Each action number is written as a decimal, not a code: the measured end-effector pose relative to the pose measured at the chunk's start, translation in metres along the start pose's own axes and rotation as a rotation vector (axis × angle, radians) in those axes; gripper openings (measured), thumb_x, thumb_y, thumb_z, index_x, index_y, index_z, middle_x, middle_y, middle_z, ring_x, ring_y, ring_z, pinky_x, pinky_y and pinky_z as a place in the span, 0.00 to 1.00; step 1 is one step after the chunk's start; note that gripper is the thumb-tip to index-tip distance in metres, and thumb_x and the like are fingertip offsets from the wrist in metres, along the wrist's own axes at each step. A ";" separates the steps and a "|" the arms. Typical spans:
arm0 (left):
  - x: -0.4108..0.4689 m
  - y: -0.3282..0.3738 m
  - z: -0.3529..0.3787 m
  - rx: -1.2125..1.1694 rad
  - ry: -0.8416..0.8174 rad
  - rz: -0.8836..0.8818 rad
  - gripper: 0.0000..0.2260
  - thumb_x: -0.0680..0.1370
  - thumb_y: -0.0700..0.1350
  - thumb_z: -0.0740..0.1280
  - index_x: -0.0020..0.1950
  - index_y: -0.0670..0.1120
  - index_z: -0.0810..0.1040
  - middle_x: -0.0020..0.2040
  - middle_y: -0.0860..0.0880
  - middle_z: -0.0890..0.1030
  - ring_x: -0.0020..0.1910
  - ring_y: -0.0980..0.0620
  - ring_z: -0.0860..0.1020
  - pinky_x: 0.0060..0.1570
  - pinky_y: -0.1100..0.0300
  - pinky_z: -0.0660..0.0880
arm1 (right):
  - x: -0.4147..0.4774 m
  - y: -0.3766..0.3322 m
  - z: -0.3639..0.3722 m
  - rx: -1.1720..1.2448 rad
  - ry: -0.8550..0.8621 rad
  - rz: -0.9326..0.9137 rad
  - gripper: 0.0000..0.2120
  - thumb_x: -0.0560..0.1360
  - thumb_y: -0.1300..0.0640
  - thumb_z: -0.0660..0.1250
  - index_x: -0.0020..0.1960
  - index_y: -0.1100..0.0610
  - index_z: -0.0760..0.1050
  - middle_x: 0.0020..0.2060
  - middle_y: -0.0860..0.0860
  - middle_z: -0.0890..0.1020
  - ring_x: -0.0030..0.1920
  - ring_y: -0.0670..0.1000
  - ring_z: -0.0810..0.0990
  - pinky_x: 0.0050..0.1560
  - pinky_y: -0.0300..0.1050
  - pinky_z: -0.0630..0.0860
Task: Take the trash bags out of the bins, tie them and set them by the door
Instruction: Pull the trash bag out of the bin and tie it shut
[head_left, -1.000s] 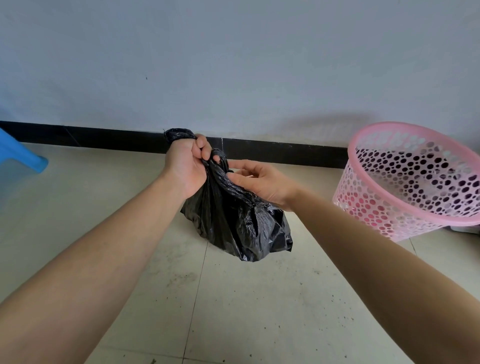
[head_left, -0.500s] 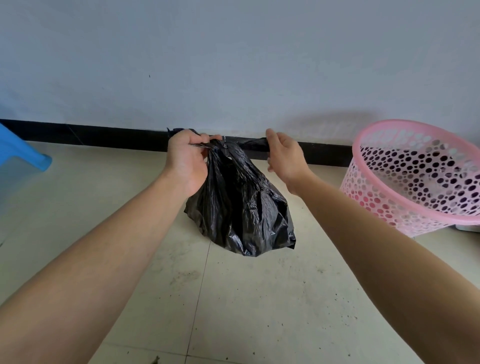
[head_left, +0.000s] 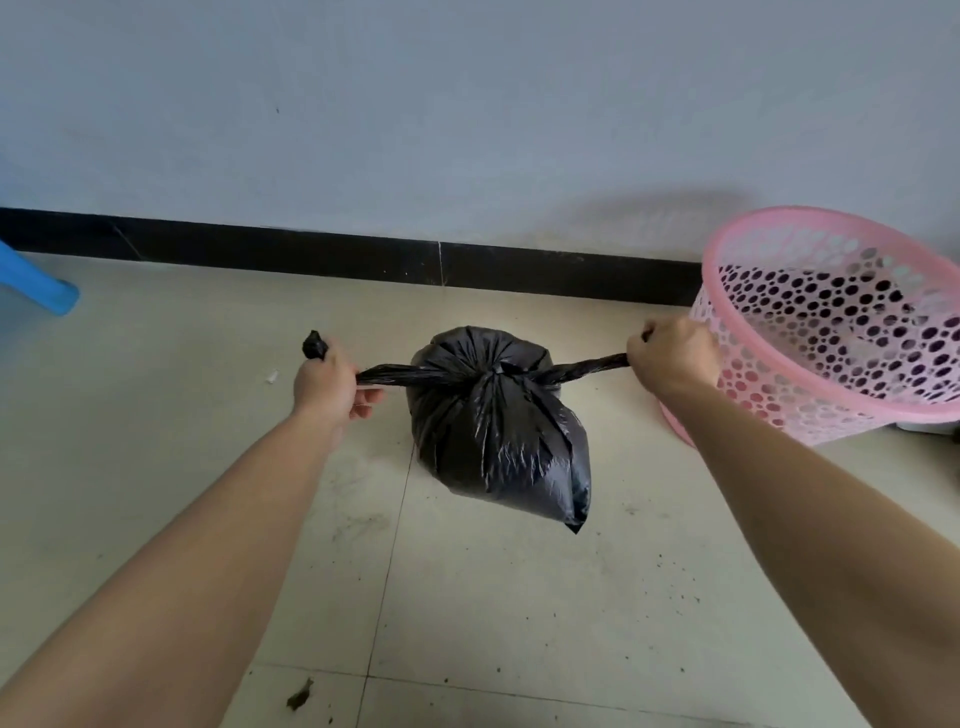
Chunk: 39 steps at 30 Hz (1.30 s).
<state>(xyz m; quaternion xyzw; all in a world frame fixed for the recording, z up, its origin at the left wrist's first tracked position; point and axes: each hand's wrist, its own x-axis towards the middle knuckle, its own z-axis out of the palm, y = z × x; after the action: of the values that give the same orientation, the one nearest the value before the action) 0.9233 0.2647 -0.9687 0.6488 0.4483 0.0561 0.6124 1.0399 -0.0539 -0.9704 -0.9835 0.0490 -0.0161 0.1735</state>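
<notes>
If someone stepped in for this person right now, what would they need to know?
Left hand grips one twisted end of the black trash bag; right hand grips the other, both taut.
Bag is out of the pink bin, at right by the wall.
Done: bag out, knot drawn at its neck.
Left: carry it to the door, not in view.

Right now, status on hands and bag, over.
Hands: left hand and right hand each grip a taut tail. Bag: black trash bag knotted at top. Nearby: pink bin by right hand.
</notes>
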 end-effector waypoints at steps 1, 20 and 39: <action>-0.004 0.004 0.005 -0.034 -0.030 -0.008 0.22 0.85 0.59 0.50 0.52 0.41 0.71 0.38 0.42 0.80 0.36 0.43 0.83 0.35 0.51 0.79 | 0.001 -0.004 0.001 0.079 -0.035 -0.007 0.11 0.76 0.56 0.64 0.36 0.56 0.74 0.30 0.53 0.78 0.32 0.53 0.77 0.33 0.42 0.75; -0.019 -0.046 0.077 0.377 -0.164 0.304 0.20 0.79 0.61 0.64 0.54 0.43 0.74 0.56 0.45 0.74 0.55 0.46 0.76 0.54 0.52 0.74 | -0.057 -0.040 0.066 0.515 -0.239 0.737 0.53 0.67 0.22 0.59 0.73 0.64 0.58 0.69 0.60 0.64 0.71 0.60 0.61 0.71 0.55 0.58; -0.002 -0.055 0.088 0.273 0.138 0.822 0.19 0.85 0.53 0.53 0.52 0.40 0.75 0.33 0.49 0.78 0.28 0.53 0.71 0.28 0.61 0.64 | -0.065 -0.082 0.085 0.869 -0.213 0.060 0.19 0.84 0.46 0.52 0.65 0.54 0.75 0.57 0.48 0.80 0.60 0.48 0.75 0.62 0.45 0.70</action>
<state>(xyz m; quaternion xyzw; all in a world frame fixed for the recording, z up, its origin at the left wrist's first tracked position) 0.9486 0.1896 -1.0358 0.8429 0.1959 0.2787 0.4165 0.9871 0.0586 -1.0228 -0.8137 0.0482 0.0712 0.5749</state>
